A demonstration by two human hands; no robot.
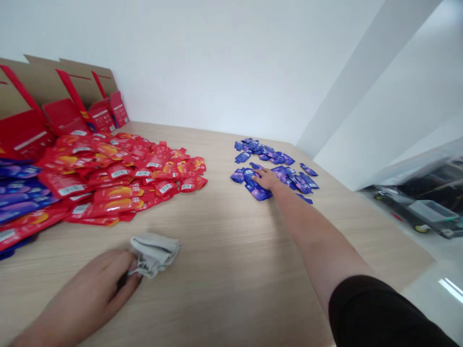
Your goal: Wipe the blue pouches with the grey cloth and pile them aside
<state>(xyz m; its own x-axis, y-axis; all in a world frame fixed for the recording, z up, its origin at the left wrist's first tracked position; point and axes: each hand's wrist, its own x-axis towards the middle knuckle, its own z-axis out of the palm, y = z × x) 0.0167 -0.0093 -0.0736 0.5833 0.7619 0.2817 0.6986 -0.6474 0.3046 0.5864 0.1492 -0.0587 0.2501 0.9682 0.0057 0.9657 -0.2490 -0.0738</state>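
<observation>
Right grip (266, 179) is lying open, flat on purple sachets (278, 156) at the tabletop's (224, 241) far right. Left grip (92, 289) is pinching cloth (155, 253) near front. Risk: stretched reach nudging loose sachets off the edge.

The head-worn camera looks forward and down across the table (224, 255), close above the left hand (90, 294).

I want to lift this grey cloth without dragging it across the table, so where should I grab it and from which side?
Probably pinch the bunched near-left end of the grey cloth, coming from the left, where the left hand holds it. The folds gather there, giving fingers something to close on; the right end spreads flatter on the table.
</observation>
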